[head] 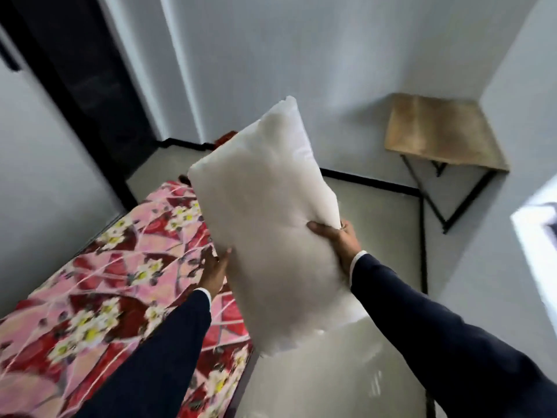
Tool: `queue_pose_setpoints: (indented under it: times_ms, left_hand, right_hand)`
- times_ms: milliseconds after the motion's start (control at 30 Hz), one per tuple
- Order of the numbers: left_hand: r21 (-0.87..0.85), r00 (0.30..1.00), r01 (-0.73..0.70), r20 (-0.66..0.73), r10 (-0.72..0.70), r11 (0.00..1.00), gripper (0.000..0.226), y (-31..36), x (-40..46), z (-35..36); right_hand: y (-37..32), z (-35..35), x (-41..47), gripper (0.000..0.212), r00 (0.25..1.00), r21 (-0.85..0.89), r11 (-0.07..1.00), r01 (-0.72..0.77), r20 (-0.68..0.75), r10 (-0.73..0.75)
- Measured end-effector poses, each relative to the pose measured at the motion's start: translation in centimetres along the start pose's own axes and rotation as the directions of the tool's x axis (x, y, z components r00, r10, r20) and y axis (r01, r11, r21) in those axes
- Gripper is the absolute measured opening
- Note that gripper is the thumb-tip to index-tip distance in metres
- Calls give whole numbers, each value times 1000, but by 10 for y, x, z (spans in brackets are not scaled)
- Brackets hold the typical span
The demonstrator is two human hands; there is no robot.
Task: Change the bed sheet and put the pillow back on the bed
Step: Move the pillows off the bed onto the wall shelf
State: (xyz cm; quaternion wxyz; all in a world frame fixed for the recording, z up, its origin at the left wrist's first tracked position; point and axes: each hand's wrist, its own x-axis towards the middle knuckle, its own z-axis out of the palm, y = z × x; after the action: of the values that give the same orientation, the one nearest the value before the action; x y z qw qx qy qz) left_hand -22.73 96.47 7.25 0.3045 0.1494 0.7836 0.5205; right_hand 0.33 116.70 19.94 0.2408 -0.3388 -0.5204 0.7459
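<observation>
A plain white pillow (268, 224) hangs in the air in front of me, long side up, over the bed's right edge. My right hand (340, 242) grips its right side, thumb across the front. My left hand (215, 270) presses flat against its lower left side, fingers straight. The bed (114, 285) at the lower left wears a pink and red sheet with white flowers, spread flat. The frame is blurred by motion.
A small wooden table (443, 134) on black metal legs stands in the far right corner. Pale glossy floor (370, 236) runs beside the bed. White walls (45, 164) close in on the left and back, beside a dark doorway (90, 70). Something red (225, 137) lies behind the pillow.
</observation>
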Motion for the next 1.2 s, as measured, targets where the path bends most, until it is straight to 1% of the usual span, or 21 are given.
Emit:
queue_pose_setpoints:
  times_ms: [33, 67, 133, 167, 233, 333, 400, 500, 633, 767, 900, 967, 1033, 1100, 1200]
  left_hand:
    - [-20, 999, -23, 23, 23, 1000, 66, 36, 2, 20]
    - [-24, 999, -19, 43, 20, 1000, 71, 47, 18, 35]
    - [-28, 993, 50, 109, -46, 998, 86, 77, 53, 72]
    - [-56, 991, 56, 128, -49, 997, 86, 87, 80, 90]
    - [-121, 990, 28, 142, -11, 992, 79, 117, 122, 128]
    - [-151, 981, 18, 194, 12, 988, 73, 181, 174, 186]
    - [-139, 971, 1, 238, 32, 990, 65, 220, 206, 220]
    - [-117, 949, -17, 310, 53, 993, 58, 276, 258, 275]
    - [-111, 932, -34, 356, 72, 993, 48, 334, 304, 352]
    - [-57, 903, -38, 425, 59, 998, 45, 372, 356, 437]
    - [-10, 864, -57, 501, 54, 998, 56, 402, 405, 522]
    - [-18, 865, -47, 500, 50, 999, 56, 428, 425, 567]
    - [-10, 866, -49, 497, 48, 999, 57, 454, 443, 611]
    - [0, 868, -79, 492, 69, 997, 56, 480, 462, 648]
    - [0, 869, -76, 491, 66, 997, 55, 509, 498, 702]
  right_hand:
    - [-9, -15, 15, 41, 999, 15, 1000, 22, -26, -22]
    - [-16, -27, 27, 41, 998, 23, 999, 36, -47, -34]
    - [-36, -55, 57, 41, 992, 52, 997, 64, -110, -58]
    - [-46, -68, 73, 41, 987, 63, 995, 82, -142, -72]
    - [-69, -90, 101, 40, 974, 66, 990, 124, -198, -109]
    - [-110, -127, 152, 38, 940, 61, 983, 174, -306, -147]
    - [-139, -150, 181, 37, 915, 59, 975, 212, -363, -177]
    - [-174, -191, 226, 35, 859, 63, 959, 276, -465, -217]
    - [-200, -257, 278, 34, 798, 56, 954, 295, -563, -214]
    - [-223, -334, 343, 41, 751, 10, 948, 318, -613, -246]
    - [-248, -417, 414, 42, 728, -18, 949, 316, -636, -255]
    - [-266, -462, 448, 42, 731, -4, 954, 301, -641, -233]
    - [-289, -504, 481, 46, 741, 11, 962, 273, -640, -203]
    - [-312, -541, 512, 51, 747, 1, 964, 267, -633, -206]
    - [-341, -593, 562, 51, 736, -40, 968, 246, -642, -214]
